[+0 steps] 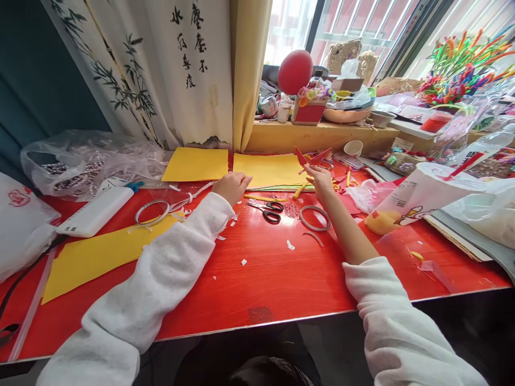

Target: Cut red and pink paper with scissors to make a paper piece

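Note:
My left hand [232,187] is closed above the table, beside the front corner of a yellow paper stack [197,165]; whatever its curled fingers hold, if anything, is hidden. Further right, my right hand [321,179] grips a red folded-paper crane [311,158] with pointed ends. Another yellow paper stack [269,169] lies behind and between the hands. Black-handled scissors [269,210] rest just in front, with a yellow paper strip [265,198] behind them. A roll of tape [315,218] lies under my right wrist, and a second tape roll [152,212] lies left of my left forearm.
White paper scraps [290,245] dot the red table [257,289]. A tilted drink cup [418,195] stands at right. On the left are a yellow sheet [92,262], a white box-like object [96,210] and plastic bags [96,161]. Craft items and a red balloon [295,72] crowd the windowsill.

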The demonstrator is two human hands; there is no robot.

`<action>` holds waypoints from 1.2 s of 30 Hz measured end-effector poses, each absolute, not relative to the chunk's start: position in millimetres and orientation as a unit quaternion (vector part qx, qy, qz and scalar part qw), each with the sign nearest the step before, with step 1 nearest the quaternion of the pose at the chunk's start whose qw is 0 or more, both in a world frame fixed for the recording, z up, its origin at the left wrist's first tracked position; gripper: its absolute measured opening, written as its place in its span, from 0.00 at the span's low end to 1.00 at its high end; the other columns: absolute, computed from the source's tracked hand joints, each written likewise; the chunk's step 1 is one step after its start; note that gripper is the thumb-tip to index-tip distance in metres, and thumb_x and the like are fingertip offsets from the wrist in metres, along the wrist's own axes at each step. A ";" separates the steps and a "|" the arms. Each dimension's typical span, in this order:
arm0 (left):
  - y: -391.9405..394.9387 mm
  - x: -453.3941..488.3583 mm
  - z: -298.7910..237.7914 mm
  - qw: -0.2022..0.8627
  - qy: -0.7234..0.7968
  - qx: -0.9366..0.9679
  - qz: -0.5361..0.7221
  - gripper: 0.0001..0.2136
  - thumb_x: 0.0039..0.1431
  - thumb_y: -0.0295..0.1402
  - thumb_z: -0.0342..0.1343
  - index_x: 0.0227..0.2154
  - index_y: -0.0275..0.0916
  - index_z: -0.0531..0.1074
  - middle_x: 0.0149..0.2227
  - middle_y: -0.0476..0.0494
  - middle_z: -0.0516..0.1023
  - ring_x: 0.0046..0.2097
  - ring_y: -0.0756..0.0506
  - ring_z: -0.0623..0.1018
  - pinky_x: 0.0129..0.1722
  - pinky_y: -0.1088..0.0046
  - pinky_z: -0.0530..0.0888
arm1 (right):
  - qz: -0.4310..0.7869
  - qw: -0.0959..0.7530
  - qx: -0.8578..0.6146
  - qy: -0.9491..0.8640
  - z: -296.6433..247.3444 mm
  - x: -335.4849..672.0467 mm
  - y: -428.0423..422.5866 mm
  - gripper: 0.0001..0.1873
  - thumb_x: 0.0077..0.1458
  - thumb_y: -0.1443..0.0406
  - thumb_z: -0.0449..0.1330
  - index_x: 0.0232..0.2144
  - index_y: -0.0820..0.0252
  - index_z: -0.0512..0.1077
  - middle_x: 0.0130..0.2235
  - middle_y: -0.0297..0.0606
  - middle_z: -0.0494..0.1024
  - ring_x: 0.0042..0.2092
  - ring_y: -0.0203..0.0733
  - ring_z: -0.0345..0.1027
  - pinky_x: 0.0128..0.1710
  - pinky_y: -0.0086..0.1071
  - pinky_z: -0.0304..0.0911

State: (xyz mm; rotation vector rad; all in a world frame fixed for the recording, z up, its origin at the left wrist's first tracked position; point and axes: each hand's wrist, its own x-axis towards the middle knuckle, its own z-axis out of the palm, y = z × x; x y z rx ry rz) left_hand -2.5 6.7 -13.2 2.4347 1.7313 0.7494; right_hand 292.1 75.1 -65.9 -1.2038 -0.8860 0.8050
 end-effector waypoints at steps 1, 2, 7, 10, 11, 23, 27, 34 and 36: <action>7.1 -2.4 -14.2 0.030 0.564 0.789 0.240 0.17 0.64 0.42 0.42 0.32 0.41 0.74 0.39 0.41 0.79 0.43 0.42 0.76 0.40 0.68 0.67 | 0.354 0.661 -0.538 -0.385 -69.5 299.2 75.0 0.12 0.34 0.61 0.70 0.25 0.58 0.74 0.30 0.31 0.74 0.35 0.32 0.66 0.32 0.26 0.61; 7.7 -2.4 -15.3 0.028 0.566 0.789 0.237 0.17 0.64 0.42 0.42 0.32 0.41 0.74 0.40 0.41 0.79 0.43 0.42 0.76 0.40 0.68 0.67 | 0.354 0.661 -0.543 -0.380 -72.8 305.0 74.8 0.12 0.33 0.62 0.70 0.24 0.59 0.74 0.29 0.31 0.74 0.34 0.33 0.66 0.31 0.26 0.61; 12.3 -4.8 -20.2 0.012 0.567 0.790 0.234 0.17 0.63 0.43 0.42 0.32 0.42 0.74 0.39 0.41 0.79 0.41 0.43 0.76 0.38 0.69 0.67 | 0.360 0.664 -0.550 -0.357 -78.2 324.2 75.9 0.10 0.35 0.65 0.70 0.24 0.60 0.74 0.27 0.31 0.74 0.30 0.31 0.65 0.29 0.25 0.61; 14.0 -6.6 -21.2 0.007 0.566 0.792 0.230 0.18 0.63 0.43 0.41 0.31 0.42 0.74 0.38 0.41 0.79 0.40 0.42 0.77 0.38 0.69 0.67 | 0.365 0.672 -0.544 -0.346 -72.5 335.2 76.5 0.06 0.39 0.67 0.67 0.25 0.59 0.74 0.28 0.31 0.75 0.29 0.30 0.66 0.28 0.24 0.63; 14.2 -7.1 -21.3 0.005 0.567 0.792 0.227 0.18 0.63 0.44 0.41 0.31 0.42 0.74 0.38 0.41 0.79 0.40 0.42 0.77 0.38 0.69 0.67 | 0.366 0.675 -0.542 -0.341 -70.6 338.8 76.3 0.05 0.40 0.68 0.66 0.25 0.59 0.73 0.27 0.32 0.76 0.29 0.29 0.67 0.28 0.23 0.63; 13.4 -8.5 -18.5 0.006 0.580 0.798 0.166 0.20 0.63 0.45 0.38 0.30 0.42 0.73 0.38 0.39 0.79 0.40 0.40 0.77 0.34 0.66 0.67 | 0.389 0.706 -0.532 -0.259 -69.8 359.1 73.5 0.09 0.47 0.74 0.55 0.20 0.59 0.64 0.21 0.33 0.71 0.26 0.32 0.68 0.32 0.28 0.72; 13.8 -8.8 -20.3 0.007 0.575 0.802 0.158 0.20 0.63 0.45 0.39 0.29 0.42 0.73 0.37 0.38 0.79 0.39 0.39 0.77 0.34 0.65 0.67 | 0.370 0.717 -0.531 -0.261 -64.6 366.1 71.1 0.11 0.49 0.73 0.53 0.19 0.57 0.61 0.23 0.33 0.69 0.28 0.34 0.69 0.36 0.32 0.74; 16.1 -11.1 -23.6 0.010 0.572 0.809 0.137 0.19 0.63 0.44 0.40 0.29 0.42 0.74 0.38 0.38 0.79 0.40 0.38 0.77 0.35 0.64 0.68 | 0.244 0.704 -0.592 -0.308 -49.8 379.7 77.0 0.10 0.51 0.75 0.50 0.22 0.58 0.62 0.26 0.33 0.71 0.27 0.32 0.68 0.34 0.29 0.70; 15.9 -11.4 -22.7 0.010 0.573 0.809 0.129 0.20 0.63 0.44 0.40 0.29 0.42 0.74 0.38 0.38 0.80 0.40 0.38 0.77 0.36 0.64 0.69 | 0.189 0.682 -0.622 -0.334 -45.2 383.6 77.9 0.09 0.50 0.75 0.50 0.24 0.58 0.65 0.28 0.34 0.73 0.28 0.33 0.68 0.34 0.30 0.69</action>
